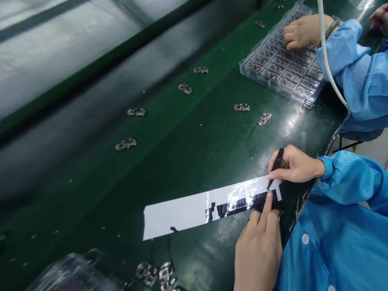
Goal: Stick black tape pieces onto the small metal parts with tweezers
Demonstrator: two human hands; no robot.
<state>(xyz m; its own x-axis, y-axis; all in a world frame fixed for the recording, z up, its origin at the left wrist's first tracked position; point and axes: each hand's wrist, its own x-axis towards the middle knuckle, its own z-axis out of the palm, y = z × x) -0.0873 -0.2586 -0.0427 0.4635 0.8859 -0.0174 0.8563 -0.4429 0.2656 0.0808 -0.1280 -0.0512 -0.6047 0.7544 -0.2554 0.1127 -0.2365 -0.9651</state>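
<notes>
A long white backing strip point(182, 212) with black sticker pieces point(239, 206) at its right end lies on the dark green belt point(188, 153). My left hand point(259, 246) comes in from the bottom; its index fingertip presses down on the strip's right end while the other fingers stay curled. My right hand point(292, 165), in a blue sleeve, pinches black tweezers point(274, 169) whose tip touches the strip just above my left fingertip.
Small circuit parts point(241, 107) lie scattered along the belt, with more at the bottom edge point(157, 275). A clear tray of parts point(285, 70) sits at the top right, with a co-worker's hand point(303, 31) resting on it. A white hose point(329, 68) hangs there.
</notes>
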